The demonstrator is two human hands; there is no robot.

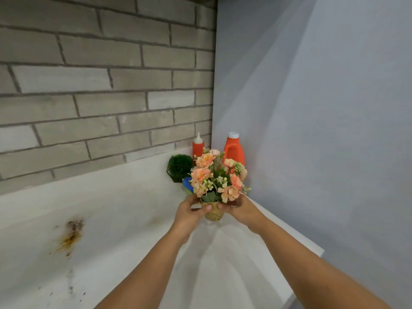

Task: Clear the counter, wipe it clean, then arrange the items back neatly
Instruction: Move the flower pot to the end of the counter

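A small pot of peach artificial flowers (217,179) is held between both hands above the white counter (124,210), near its right rear corner. My left hand (189,214) grips the pot's straw-wrapped base from the left, and my right hand (239,209) grips it from the right. Whether the pot touches the counter I cannot tell. A brown and yellow stain (71,236) marks the counter at the left, with dark specks below it.
In the corner behind the flowers stand a red squeeze bottle (198,145), an orange jug with a white cap (234,150), a green moss ball in a wire frame (179,167) and a partly hidden blue item (186,182). A grey wall closes the right side; brick tiles line the back.
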